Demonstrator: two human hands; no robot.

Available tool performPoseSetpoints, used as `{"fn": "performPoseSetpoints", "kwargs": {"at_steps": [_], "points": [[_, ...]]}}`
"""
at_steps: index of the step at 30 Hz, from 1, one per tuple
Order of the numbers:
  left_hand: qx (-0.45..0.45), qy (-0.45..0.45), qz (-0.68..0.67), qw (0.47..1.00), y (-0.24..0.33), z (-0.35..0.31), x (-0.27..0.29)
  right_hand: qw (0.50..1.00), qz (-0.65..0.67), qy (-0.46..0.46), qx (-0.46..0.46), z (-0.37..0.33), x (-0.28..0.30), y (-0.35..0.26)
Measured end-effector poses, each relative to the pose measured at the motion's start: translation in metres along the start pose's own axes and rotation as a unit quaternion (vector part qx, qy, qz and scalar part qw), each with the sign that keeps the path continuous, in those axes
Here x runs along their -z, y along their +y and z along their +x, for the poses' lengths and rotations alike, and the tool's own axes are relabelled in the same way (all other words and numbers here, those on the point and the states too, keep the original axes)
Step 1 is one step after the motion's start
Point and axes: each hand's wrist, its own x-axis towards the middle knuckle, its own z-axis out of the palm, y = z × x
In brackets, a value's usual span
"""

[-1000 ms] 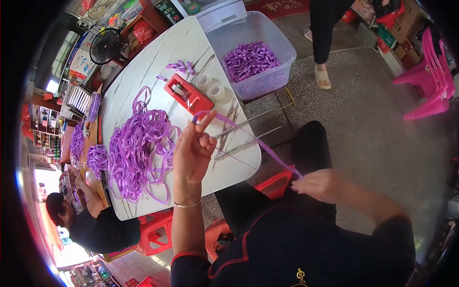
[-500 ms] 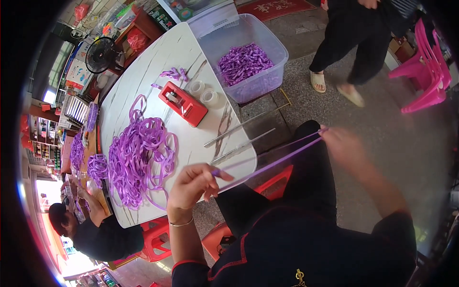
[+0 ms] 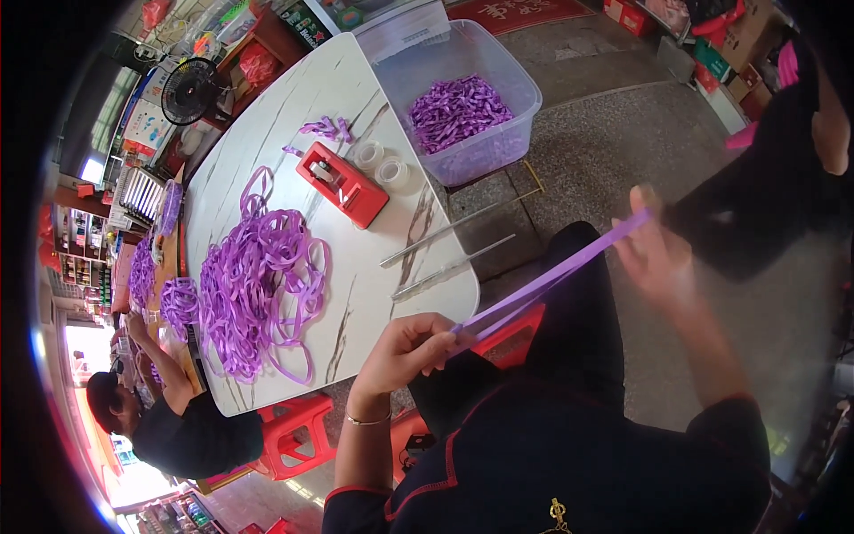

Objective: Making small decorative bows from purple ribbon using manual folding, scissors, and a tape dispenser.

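A purple ribbon (image 3: 556, 269) is stretched between my two hands in front of my knees, its two strands running close together. My left hand (image 3: 409, 353) is closed, pinching one end between thumb and fingers. At the other end, my right hand (image 3: 660, 260) has the ribbon around or between its fingers; motion blur hides the exact hold. A large tangled heap of purple ribbon (image 3: 253, 298) lies on the white marbled table (image 3: 374, 307). Beyond it stands a red tape dispenser (image 3: 356, 198), with several short folded ribbon pieces (image 3: 327, 129) behind it.
Two clear round tubs (image 3: 391, 171) stand by the dispenser. Two thin metal rods (image 3: 445, 270) lie across the table edge. A translucent bin (image 3: 525, 120) holds purple folded pieces. A co-worker (image 3: 191, 427) sits at the left. Another person's dark-clothed leg (image 3: 756, 196) is at the right.
My left hand has moved right and my right hand up and slightly right, tilting the ribbon more steeply. The standing person has moved right and nearer.
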Motion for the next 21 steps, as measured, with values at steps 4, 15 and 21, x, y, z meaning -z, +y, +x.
{"fn": "performPoseSetpoints", "kwargs": {"at_steps": [4,15,21], "points": [[-0.062,0.025,0.074,0.995,0.006,0.004,-0.01,0.999,-0.031,-0.022,0.027,-0.003,0.004,0.007],[-0.238,-0.021,0.391,0.889,0.012,0.028,-0.027,0.929,0.066,-0.352,-0.097,0.002,-0.007,0.0],[-0.325,-0.074,0.471,0.816,0.011,0.039,-0.051,0.845,0.421,-0.328,0.033,0.0,-0.045,-0.04]]}}
